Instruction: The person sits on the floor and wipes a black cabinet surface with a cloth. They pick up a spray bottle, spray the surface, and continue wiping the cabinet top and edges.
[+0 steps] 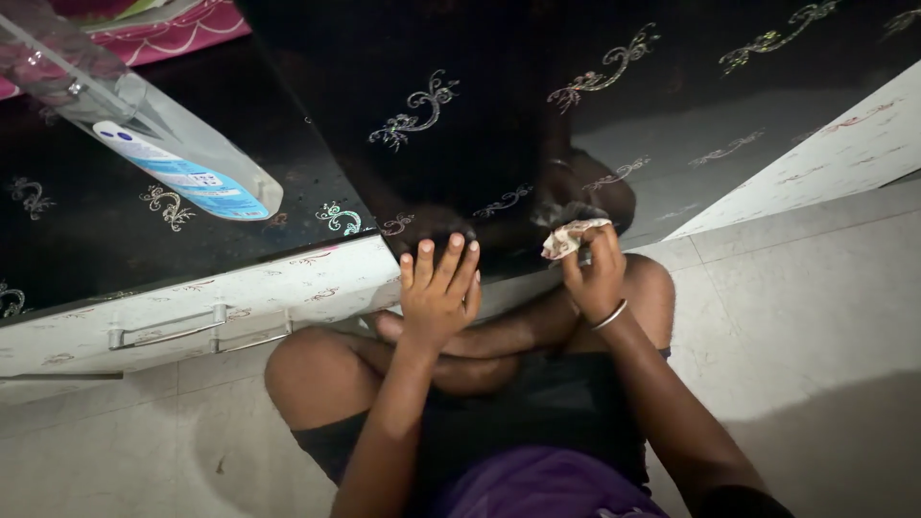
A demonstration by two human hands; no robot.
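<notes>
Crumpled cloth: a small pale wad [572,237], pinched in the right hand against the glossy black surface, just above its lower edge.
Right hand: the hand [597,276] has fingers curled closed around the wad; a thin metal bangle [611,315] sits on the wrist.
Left hand: the hand [438,288] is open, fingers spread and upright, fingertips resting flat on the black surface, holding nothing.
Black surface: a shiny dark panel [499,86] with silvery swirl patterns, mirroring both hands.
White edge: a pale band [288,288] runs below the panel, with a metal handle [165,328] on it, well left of the hands.
Spray bottle: a clear bottle with a blue and white label [182,173] lies tilted on the dark top at upper left, well apart from both hands.
Posture: the person sits cross-legged on a pale tiled floor [815,317], knees close to the furniture.
</notes>
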